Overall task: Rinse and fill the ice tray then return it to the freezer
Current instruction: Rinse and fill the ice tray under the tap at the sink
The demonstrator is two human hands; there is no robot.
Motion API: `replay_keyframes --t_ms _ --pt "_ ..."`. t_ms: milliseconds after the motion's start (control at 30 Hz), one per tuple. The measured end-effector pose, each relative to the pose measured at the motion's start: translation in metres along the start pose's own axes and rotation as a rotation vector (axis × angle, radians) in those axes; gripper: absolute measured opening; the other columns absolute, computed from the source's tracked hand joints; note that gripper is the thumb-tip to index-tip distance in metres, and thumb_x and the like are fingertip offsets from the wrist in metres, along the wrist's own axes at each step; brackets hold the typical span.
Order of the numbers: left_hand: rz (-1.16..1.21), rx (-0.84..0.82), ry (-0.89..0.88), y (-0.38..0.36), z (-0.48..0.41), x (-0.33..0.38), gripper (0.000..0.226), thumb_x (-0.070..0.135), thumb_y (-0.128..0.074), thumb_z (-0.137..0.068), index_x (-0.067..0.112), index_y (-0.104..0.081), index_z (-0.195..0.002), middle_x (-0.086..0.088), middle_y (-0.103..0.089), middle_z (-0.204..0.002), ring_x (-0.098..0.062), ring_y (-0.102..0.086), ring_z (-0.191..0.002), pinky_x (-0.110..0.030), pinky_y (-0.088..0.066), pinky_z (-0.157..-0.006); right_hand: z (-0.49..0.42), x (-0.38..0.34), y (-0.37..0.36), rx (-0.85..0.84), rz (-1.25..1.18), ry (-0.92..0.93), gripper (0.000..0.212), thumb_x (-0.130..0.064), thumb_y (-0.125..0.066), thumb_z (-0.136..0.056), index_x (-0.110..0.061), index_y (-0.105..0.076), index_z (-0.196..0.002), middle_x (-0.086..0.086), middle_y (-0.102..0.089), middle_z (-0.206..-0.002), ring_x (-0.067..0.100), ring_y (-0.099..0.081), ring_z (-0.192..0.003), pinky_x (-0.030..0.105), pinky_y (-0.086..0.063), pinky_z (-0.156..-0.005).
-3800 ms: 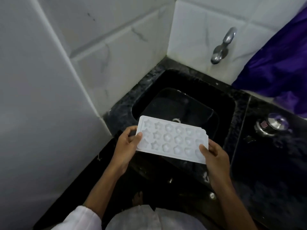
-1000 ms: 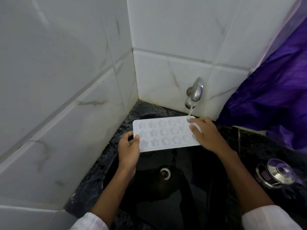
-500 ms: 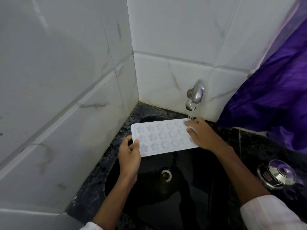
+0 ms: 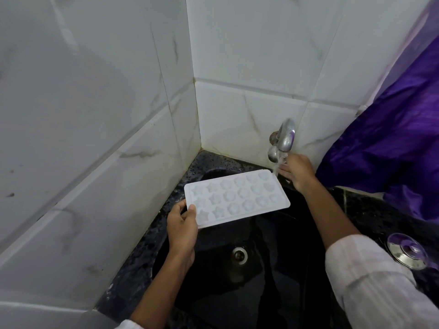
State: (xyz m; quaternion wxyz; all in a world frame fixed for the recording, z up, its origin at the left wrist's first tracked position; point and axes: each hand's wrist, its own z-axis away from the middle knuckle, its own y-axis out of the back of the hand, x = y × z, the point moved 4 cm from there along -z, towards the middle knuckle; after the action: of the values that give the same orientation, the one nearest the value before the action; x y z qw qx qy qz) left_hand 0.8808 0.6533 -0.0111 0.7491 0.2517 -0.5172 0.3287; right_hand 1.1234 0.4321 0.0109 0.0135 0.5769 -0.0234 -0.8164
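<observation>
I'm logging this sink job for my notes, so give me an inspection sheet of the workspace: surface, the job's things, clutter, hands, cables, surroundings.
Surface: black speckled counter around a black sink, drain visible.
Job's things: white ice tray held over the sink; tap running, stream by the tray's far right corner.
Clutter: shiny lid on the counter, right.
Hands: left hand grips the tray's left end; right hand off the tray, fingers in the stream.
Cables: nothing seen.
Surroundings: white tiled walls; purple cloth at right.
</observation>
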Motion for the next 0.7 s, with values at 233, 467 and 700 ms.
replay_keyframes --t_ms 233,467,700 --pt "0.013 -0.028 0.005 -0.003 -0.002 -0.003 0.020 0.015 -0.051 -0.103 0.014 -0.061 -0.121 -0.003 -0.073 -0.105 -0.022 -0.072 -0.095 -0.039 -0.060 -0.076 -0.032 0.016 -0.016 -0.040 -0.106 -0.135 0.016 -0.013 -0.061 -0.095 0.000 -0.064 -0.104 0.011 -0.063 -0.083 0.018 -0.063 -0.066 0.041 -0.058 -0.087" --pt "0.020 -0.029 0.013 -0.005 -0.002 -0.002 0.023 0.014 -0.051 -0.103 0.012 -0.061 -0.124 -0.003 -0.073 -0.104 -0.022 -0.072 -0.095 -0.039 -0.060 -0.077 -0.037 0.018 -0.016 -0.080 -0.213 -0.194 0.016 -0.009 -0.055 -0.097 -0.001 -0.061 -0.109 0.013 -0.065 -0.090 0.025 -0.066 -0.080 0.041 -0.056 -0.087" --pt "0.043 -0.037 0.025 -0.007 -0.003 -0.001 0.019 0.014 -0.051 -0.103 0.015 -0.061 -0.120 -0.003 -0.073 -0.103 -0.023 -0.072 -0.095 -0.036 -0.059 -0.073 -0.036 0.017 -0.017 -0.106 -0.270 -0.196 0.015 -0.009 -0.057 -0.096 0.003 -0.059 -0.105 0.017 -0.064 -0.087 0.025 -0.066 -0.078 0.036 -0.058 -0.073"
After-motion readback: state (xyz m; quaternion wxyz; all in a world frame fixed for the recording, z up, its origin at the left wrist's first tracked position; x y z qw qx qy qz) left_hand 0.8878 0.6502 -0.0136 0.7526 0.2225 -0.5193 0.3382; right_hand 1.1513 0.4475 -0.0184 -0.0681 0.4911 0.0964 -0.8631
